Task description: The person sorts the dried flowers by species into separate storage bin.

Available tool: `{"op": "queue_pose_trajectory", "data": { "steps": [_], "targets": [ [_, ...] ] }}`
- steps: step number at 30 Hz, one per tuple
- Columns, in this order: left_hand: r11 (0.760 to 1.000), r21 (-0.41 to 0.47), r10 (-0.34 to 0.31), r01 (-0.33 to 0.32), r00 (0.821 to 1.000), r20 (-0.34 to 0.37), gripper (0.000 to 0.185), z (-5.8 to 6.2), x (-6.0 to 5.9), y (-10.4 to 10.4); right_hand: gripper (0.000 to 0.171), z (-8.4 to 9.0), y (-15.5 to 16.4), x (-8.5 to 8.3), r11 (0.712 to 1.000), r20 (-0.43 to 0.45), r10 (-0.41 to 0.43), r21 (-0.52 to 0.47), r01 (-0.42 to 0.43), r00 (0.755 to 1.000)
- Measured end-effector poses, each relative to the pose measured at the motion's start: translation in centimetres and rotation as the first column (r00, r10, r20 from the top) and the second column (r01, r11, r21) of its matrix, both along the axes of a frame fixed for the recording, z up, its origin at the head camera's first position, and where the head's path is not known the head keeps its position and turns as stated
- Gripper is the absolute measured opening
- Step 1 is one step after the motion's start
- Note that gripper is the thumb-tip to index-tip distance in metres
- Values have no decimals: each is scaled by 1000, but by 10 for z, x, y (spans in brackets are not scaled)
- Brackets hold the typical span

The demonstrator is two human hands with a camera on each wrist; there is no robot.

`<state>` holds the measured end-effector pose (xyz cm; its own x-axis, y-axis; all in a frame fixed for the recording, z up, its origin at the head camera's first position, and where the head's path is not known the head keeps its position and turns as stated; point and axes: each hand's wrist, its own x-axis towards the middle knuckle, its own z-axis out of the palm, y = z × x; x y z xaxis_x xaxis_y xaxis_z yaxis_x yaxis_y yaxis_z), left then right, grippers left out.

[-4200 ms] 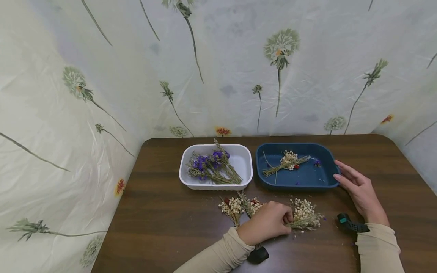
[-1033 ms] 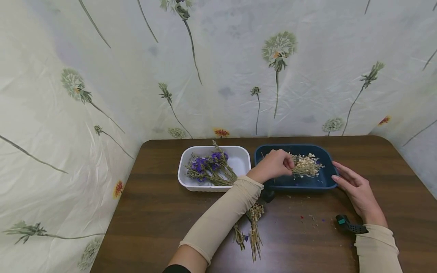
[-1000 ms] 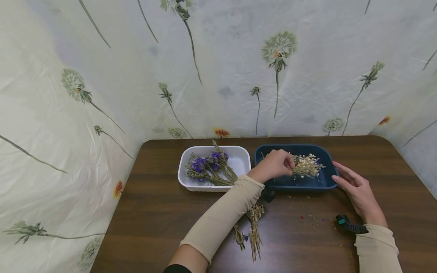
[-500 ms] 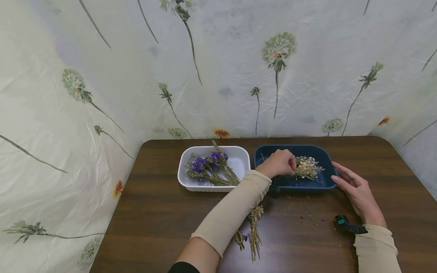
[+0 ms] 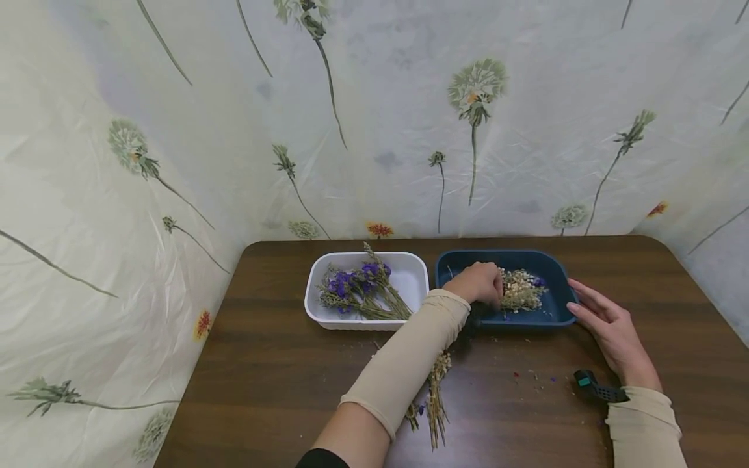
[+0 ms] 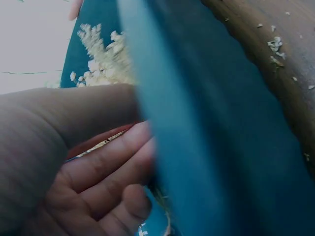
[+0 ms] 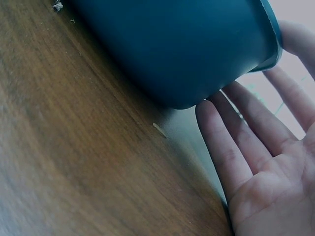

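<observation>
My left hand (image 5: 481, 285) reaches down inside the blue tray (image 5: 529, 323), fingers curled at the stem end of a bunch of cream dried flowers (image 5: 521, 290). In the left wrist view the tray wall hides the fingertips and most stems, while the cream heads (image 6: 106, 64) show past the thumb. Another bunch lying in the tray is largely covered by hand and flowers; a purple bloom (image 5: 539, 282) shows beside them. At the tray's right end, my right hand (image 5: 611, 325) touches the outer wall with nearly straight fingers, as the right wrist view also shows.
Left of the blue tray stands a white tray (image 5: 328, 321) with purple dried flower bunches (image 5: 357, 283). More dried bunches (image 5: 435, 406) lie on the wooden table (image 5: 263, 390), partly under my left forearm. Crumbs of petals dot the tabletop. A floral sheet (image 5: 374, 130) hangs behind.
My left hand took the cream bunch from the table, carried it over the blue tray and has lowered it inside, shifting slightly right. My right hand has stayed at the tray's end.
</observation>
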<state>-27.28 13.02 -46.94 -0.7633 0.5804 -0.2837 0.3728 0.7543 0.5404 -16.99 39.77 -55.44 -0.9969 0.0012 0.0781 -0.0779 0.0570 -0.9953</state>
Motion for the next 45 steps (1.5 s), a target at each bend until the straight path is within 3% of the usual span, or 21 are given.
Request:
{"op": "queue_pose_trajectory", "data": {
  "steps": [12,22,33,45],
  "targets": [
    [999,-20,-35,36,998,52,8,8,-1,-5,55,0,-3,0,1000,5,-1,22,1,1000],
    [1000,28,-8,6,996,85,8,8,-1,-11,55,-1,-4,2,1000,8,0,14,0,1000],
    [986,139,-86,94,995,-59,14,12,4,-22,55,-1,-2,2,1000,5,-2,2,2,1000],
    [953,299,-6,49,989,-145,18,23,24,-64,55,0,-1,1,1000,-7,-4,1,4,1000]
  ]
}}
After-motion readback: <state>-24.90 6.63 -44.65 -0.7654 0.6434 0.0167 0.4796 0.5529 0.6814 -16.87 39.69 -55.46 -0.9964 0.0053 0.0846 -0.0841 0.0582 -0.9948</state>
